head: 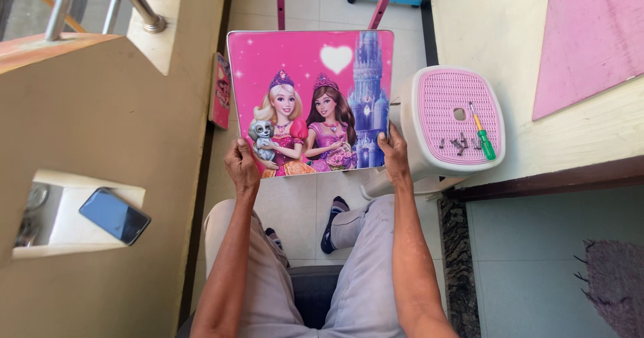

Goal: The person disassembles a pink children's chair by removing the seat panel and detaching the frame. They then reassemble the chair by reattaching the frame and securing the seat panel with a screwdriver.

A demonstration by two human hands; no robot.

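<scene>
I saw left hand (241, 167) closed on the lower left corner of the pink panel (310, 100) | right hand (394, 155) gripped its lower right corner | panel held above my knees over the floor (295, 204) | stool (456, 120) just right, carrying a screwdriver (481, 135) and screws (459, 143) | phone (115, 215) on ledge, left

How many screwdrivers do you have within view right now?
1. The green-handled screwdriver lies on the pink-topped stool, beside a cluster of loose screws, right of the pink panel that both hands grip. Others may be hidden behind the panel.
</scene>
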